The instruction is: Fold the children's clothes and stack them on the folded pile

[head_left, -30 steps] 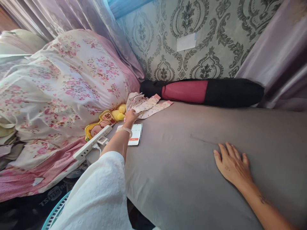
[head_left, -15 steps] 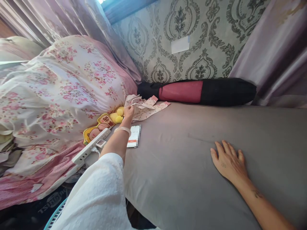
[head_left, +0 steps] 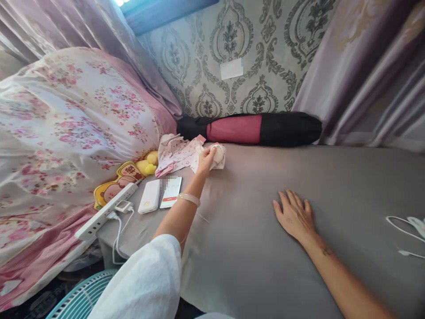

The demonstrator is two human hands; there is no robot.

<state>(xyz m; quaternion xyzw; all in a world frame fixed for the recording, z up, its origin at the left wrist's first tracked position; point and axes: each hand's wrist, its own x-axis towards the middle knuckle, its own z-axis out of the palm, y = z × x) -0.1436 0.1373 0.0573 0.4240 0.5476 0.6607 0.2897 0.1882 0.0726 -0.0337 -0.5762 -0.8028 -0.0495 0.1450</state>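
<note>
patterned wallpaper point(head_left: 232, 40) rose behind the grey bed point(head_left: 245, 248), with a black and red bag point(head_left: 234, 129) lying along the wall's foot. beside the heaped floral bedding point(head_left: 79, 115) lay the pink-patterned cloth point(head_left: 175, 153), crumpled at its left end. my left hand point(head_left: 205, 160) was closed on a bunched pale fold point(head_left: 219, 156) at the right end; i couldn't tell whether that fold was part of the same piece or another over it. my right hand point(head_left: 294, 215) rested palm down on the bed, fingers a little spread, holding nothing. i judged the handling to be at an early stage: one end was gathered in my grip, while the rest lay loose and wrinkled, neither smoothed out nor brought into any neat shape. the phone point(head_left: 171, 193) and a white box-like device point(head_left: 149, 196) lay side by side, nearer me than the cloth and apart from it, with neither hand on them.
</note>
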